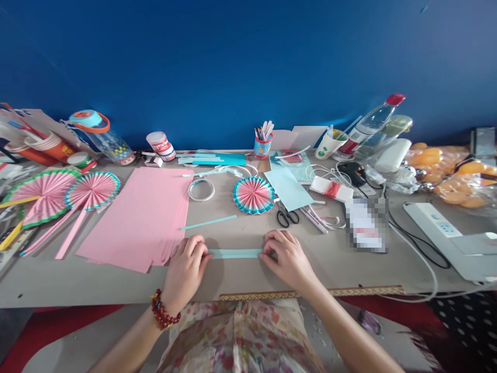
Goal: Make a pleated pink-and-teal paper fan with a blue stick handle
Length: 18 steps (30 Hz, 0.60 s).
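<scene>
A light blue paper strip (235,254) lies lengthwise across the near part of the table, one end pinched by each hand. My left hand (190,261) has its thumb and fingers closed on the left end, beside the pink paper stack (135,223). At the right end, my right hand (286,259) is closed with curled fingers on the strip. Another thin light blue strip (209,223) rests just beyond. Farther back are a roll of tape (201,190), a pleated paper rosette (253,195) in pink and blue, and black-handled scissors (288,216) partly under a light blue sheet (290,189).
Two pleated paper fans (92,191) lie at left near a clear bottle (103,137). A pen cup (263,146) stands at the back by the blue wall. Thread on a white card (332,189), cables and a power strip (438,223) occupy the right. A patterned ruler-like strip (368,291) lies along the front edge.
</scene>
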{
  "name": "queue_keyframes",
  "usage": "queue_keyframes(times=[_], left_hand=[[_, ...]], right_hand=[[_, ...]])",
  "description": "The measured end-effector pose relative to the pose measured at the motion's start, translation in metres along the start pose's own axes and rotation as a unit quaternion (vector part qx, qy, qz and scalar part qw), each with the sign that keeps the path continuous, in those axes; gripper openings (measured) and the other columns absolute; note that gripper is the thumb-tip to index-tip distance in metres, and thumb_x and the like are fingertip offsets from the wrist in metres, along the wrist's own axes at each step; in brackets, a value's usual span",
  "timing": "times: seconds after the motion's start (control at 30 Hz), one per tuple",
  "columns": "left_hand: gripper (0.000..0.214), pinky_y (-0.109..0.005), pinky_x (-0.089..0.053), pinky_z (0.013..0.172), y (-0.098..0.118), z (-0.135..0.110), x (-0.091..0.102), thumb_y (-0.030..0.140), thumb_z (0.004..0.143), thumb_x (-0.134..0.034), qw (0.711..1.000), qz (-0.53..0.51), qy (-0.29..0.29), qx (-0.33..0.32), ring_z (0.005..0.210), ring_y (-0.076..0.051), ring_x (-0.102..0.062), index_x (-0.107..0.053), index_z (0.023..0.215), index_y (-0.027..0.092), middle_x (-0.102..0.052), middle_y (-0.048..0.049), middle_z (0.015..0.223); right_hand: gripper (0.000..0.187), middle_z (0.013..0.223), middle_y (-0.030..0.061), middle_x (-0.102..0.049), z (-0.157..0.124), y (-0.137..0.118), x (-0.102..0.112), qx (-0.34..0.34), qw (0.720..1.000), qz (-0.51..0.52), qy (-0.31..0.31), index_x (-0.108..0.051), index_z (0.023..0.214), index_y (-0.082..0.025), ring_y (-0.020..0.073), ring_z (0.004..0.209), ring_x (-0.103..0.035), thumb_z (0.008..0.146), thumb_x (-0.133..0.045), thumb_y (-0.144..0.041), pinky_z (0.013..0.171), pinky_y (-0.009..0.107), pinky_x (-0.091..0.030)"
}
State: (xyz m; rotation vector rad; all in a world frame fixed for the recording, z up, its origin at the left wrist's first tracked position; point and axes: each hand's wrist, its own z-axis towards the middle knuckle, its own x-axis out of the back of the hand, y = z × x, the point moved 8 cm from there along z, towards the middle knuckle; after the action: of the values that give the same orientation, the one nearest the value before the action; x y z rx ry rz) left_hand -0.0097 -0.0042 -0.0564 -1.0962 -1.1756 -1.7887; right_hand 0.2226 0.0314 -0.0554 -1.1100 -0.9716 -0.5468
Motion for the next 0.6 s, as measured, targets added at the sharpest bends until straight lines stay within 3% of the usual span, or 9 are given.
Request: queue_keyframes(times=[0.3, 0.6], left_hand=[[0.017, -0.038, -0.045, 0.078, -0.0023, -0.0003, -0.0024, 0.026, 0.100, -0.047, 1.000, 0.005, -0.008, 0.003, 0.092, -0.023, -0.056, -0.049, 0.084, 0.020, -0.056, -0.0069, 0.103], [0.012, -0.037, -0.046, 0.079, -0.0023, -0.0008, -0.0013, 0.024, 0.099, -0.049, 1.000, -0.004, -0.002, 0.004, 0.093, -0.023, -0.057, -0.049, 0.087, 0.020, -0.057, -0.0067, 0.102]], right_hand=[[0.013, 0.100, 0.0039, -0.060, 0.0004, -0.0033, -0.0011, -0.005, 1.000, -0.016, -0.023, -0.058, 0.077, -0.021, 0.0232, 0.098, -0.053, 0.083, -0.068, -0.018, 0.085, 0.036, -0.041], [0.011, 0.100, 0.0048, -0.060, -0.0020, 0.0025, -0.0027, -0.004, 1.000, 0.011, -0.005, -0.059, 0.080, -0.021, 0.0232, 0.096, -0.055, 0.081, -0.069, -0.016, 0.086, 0.037, -0.043]])
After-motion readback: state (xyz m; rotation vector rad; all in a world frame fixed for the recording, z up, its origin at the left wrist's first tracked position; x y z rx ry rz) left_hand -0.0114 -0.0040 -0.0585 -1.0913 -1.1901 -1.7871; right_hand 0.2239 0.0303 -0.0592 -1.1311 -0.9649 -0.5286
